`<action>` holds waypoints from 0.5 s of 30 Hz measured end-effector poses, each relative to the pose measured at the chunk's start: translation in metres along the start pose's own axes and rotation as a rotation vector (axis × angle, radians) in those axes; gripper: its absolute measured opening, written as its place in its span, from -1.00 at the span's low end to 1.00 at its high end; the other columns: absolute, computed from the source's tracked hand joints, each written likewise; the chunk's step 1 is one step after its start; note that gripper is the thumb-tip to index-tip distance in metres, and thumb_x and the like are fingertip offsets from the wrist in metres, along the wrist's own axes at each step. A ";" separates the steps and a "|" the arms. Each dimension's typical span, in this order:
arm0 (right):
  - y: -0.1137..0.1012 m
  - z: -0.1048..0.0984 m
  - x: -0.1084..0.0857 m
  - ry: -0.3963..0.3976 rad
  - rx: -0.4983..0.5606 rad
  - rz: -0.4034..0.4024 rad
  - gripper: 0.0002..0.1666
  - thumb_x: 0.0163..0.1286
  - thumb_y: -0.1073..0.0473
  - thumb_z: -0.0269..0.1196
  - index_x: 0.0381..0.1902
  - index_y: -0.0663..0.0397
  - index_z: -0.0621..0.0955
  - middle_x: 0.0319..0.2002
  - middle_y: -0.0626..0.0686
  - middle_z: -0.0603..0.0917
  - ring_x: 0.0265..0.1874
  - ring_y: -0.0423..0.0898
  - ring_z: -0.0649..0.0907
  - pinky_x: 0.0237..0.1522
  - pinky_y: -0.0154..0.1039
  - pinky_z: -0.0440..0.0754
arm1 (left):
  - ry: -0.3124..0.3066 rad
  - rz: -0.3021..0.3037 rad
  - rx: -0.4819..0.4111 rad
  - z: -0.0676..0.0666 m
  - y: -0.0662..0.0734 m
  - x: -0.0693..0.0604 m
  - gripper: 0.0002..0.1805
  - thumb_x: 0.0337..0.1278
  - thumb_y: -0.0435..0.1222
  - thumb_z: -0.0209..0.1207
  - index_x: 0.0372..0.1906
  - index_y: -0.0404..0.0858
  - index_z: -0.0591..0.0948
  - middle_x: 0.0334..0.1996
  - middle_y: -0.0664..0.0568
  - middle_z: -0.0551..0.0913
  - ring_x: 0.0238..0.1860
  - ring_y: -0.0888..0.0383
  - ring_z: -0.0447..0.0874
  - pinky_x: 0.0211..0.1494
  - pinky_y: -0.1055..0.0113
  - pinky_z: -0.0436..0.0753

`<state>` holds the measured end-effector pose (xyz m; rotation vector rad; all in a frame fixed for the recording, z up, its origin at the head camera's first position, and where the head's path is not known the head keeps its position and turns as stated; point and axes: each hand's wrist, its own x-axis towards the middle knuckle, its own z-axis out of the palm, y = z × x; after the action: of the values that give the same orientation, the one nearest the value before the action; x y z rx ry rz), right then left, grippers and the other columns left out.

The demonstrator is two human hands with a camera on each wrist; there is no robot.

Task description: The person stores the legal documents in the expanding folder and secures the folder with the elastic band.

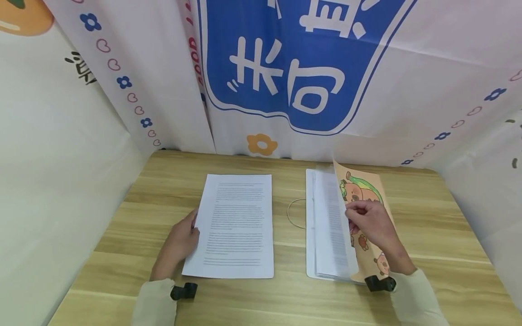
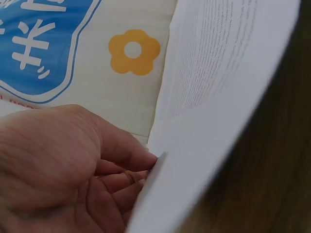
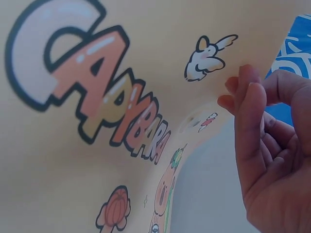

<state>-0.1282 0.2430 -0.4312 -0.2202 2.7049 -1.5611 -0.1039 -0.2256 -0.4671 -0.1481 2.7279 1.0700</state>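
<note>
A printed sheet (image 1: 238,226) lies on the left part of the table, and my left hand (image 1: 182,237) pinches its left edge. In the left wrist view the paper (image 2: 209,126) bows up from the thumb and fingertips of the left hand (image 2: 63,165). On the right lies an opened folder (image 1: 310,253) with printed pages (image 1: 326,226) inside. Its tan cartoon cover (image 1: 369,181), lettered "CAPYBARA", stands half raised. My right hand (image 1: 373,224) pinches the cover's free edge; the right wrist view shows that hand (image 3: 272,145) with curled fingers against the cover (image 3: 160,58).
A thin elastic band (image 1: 288,213) loops out from the folder's left side, between it and the sheet. The wooden table (image 1: 248,301) runs back to a printed cloth wall (image 1: 367,147). Cloth also hangs at both sides.
</note>
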 end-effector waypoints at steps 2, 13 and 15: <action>0.000 0.001 0.000 -0.001 -0.012 -0.008 -0.77 0.39 0.44 0.15 -0.12 0.48 0.69 -0.58 0.10 0.64 -0.66 -0.07 0.64 -0.57 -0.23 0.67 | 0.008 0.004 -0.005 0.000 0.000 0.000 -0.39 0.52 -0.45 -0.19 0.56 -0.55 0.07 0.45 -0.50 0.24 0.47 -0.37 0.20 0.44 -0.21 0.25; 0.003 0.003 0.002 0.002 -0.040 0.010 -0.78 0.39 0.44 0.15 -0.14 0.47 0.69 -0.58 0.09 0.63 -0.66 -0.06 0.64 -0.57 -0.25 0.67 | 0.112 0.096 -0.221 0.001 0.001 0.003 -0.48 0.55 -0.44 -0.14 0.51 -0.40 0.33 0.15 -0.29 0.60 0.07 -0.13 0.58 0.18 -0.06 0.47; 0.003 0.003 0.001 0.003 -0.040 0.008 -0.78 0.39 0.44 0.15 -0.14 0.47 0.69 -0.57 0.09 0.63 -0.65 -0.07 0.63 -0.57 -0.25 0.67 | 0.109 0.097 -0.291 0.003 0.001 0.005 -0.50 0.55 -0.44 -0.11 0.49 -0.37 0.37 0.13 -0.25 0.61 0.06 -0.10 0.59 0.14 0.01 0.51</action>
<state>-0.1296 0.2414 -0.4354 -0.2075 2.7376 -1.5076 -0.1088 -0.2231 -0.4695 -0.1221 2.6804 1.5256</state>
